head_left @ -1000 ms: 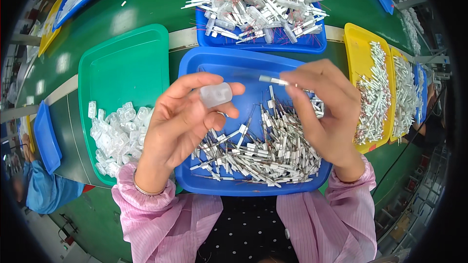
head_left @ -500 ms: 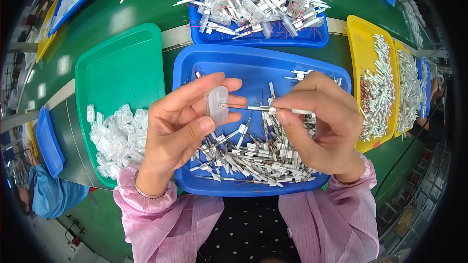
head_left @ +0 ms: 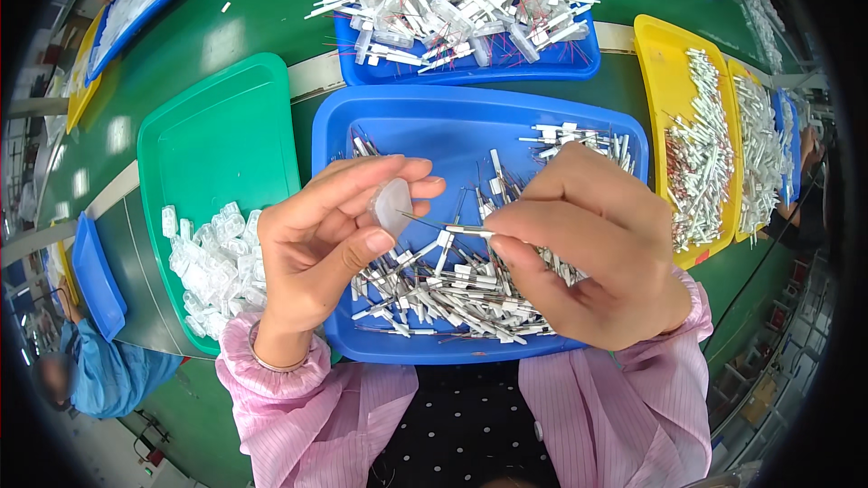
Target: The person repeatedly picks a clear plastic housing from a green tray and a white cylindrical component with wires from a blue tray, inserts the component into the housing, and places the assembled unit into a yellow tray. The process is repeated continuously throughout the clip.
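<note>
Between the fingers and thumb of my left hand (head_left: 330,239) is a small translucent plastic casing (head_left: 391,207), its broad face turned toward my right hand. My right hand (head_left: 592,248) pinches a thin white stick-like part with wire leads (head_left: 466,229). The tip of its leads meets the casing's face; whether it has gone inside I cannot tell. Both hands are above a blue tray (head_left: 416,108), where many similar white parts with leads (head_left: 466,298) lie heaped. To the left, a green tray (head_left: 217,126) carries a pile of clear plastic casings (head_left: 217,262).
At the far side, a blue tray (head_left: 470,70) is heaped with casings that have white sticks and red wires. Yellow trays (head_left: 665,45) of white parts stand at the right. A small blue tray (head_left: 98,276) is at left, near a person in a blue sleeve (head_left: 117,375).
The casing has tilted and moved slightly left in my left hand. My right hand has shifted a little left and down, and the white part's leads now slant at the casing.
</note>
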### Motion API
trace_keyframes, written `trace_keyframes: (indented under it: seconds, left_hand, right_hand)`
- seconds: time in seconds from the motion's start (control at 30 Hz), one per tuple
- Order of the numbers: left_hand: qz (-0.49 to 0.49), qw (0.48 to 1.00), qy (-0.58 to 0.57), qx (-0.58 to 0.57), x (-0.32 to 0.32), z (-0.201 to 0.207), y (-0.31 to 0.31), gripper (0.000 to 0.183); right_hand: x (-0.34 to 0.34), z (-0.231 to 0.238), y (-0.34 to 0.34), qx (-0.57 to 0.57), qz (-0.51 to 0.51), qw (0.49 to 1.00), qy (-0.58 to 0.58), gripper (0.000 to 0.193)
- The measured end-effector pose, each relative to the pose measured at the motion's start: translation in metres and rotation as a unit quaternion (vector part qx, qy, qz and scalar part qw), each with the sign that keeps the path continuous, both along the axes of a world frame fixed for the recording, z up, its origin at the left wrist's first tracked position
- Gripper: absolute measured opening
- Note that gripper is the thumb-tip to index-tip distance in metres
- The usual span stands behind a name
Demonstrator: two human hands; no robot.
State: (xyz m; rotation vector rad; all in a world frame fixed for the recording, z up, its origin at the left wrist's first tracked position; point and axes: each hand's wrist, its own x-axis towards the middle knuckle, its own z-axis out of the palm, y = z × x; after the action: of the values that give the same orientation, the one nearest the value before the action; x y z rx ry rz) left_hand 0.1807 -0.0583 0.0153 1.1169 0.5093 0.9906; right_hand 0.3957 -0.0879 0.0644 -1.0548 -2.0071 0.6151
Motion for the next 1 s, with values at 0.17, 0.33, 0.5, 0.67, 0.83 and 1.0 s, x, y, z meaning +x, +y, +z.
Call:
trace_keyframes:
  seconds: [0.17,0.33,0.5,0.67,0.83,1.0]
  left_hand:
    - [-0.003,0.999,-0.022,-0.024,0.0001,0.0002,0.0009,0.038]
    - [-0.004,0.999,-0.047,-0.027,-0.0006,-0.0030,0.0002,0.039]
    - [-0.017,0.994,-0.086,-0.060,0.0000,-0.0043,-0.0011,0.039]
    - [-0.027,0.993,-0.096,-0.061,-0.0015,-0.0061,0.0000,0.039]
    - [-0.012,0.998,-0.054,-0.004,-0.0007,-0.0044,0.0004,0.036]
    - [0.011,0.997,0.022,0.079,0.0009,-0.0005,-0.0010,0.034]
  right_hand:
    - [0.0007,0.0001,-0.0015,0.018,-0.001,1.000,0.000,0.021]
    - [0.0012,-0.0001,-0.0004,0.014,-0.008,0.999,0.038,0.021]
    - [0.0007,-0.0002,0.0007,0.020,-0.022,0.998,0.047,0.022]
    - [0.0021,-0.0051,0.0014,0.024,0.004,0.998,0.051,0.022]
    - [0.0016,-0.0027,0.0019,0.024,-0.003,0.999,0.033,0.021]
    - [-0.0026,0.0009,0.0016,0.022,-0.005,0.999,0.030,0.020]
